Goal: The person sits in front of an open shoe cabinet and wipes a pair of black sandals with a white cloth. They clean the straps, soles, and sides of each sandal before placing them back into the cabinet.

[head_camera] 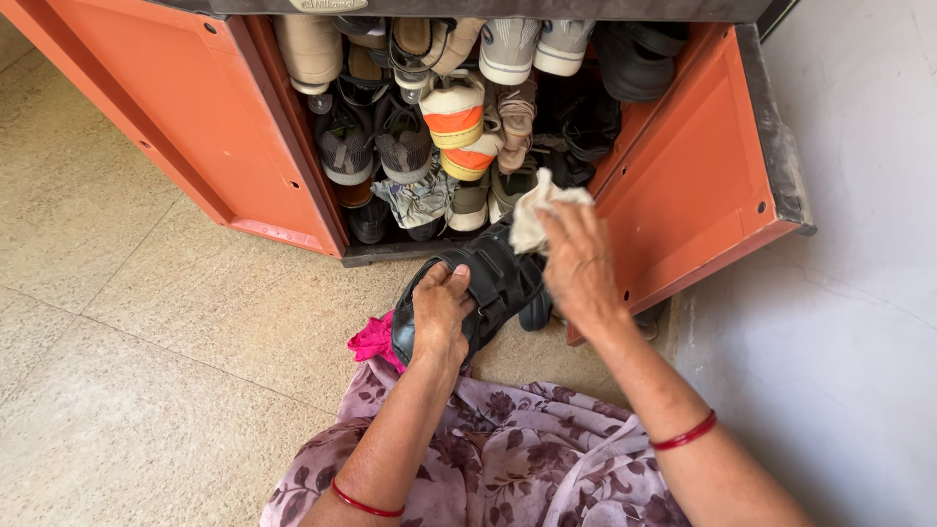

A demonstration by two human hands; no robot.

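Orange shoe cabinet stands open, crammed with shoes, black sandal just before its base gripped at heel by left hand, right hand pinching pale cloth onto its toe; sandal likely slips if grip loosens; sandal's underside hidden, cabinet top cropped.

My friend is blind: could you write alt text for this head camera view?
A left hand grips a black sandal while the right hand presses a pale cloth to it, before an open orange cabinet crammed with shoes.
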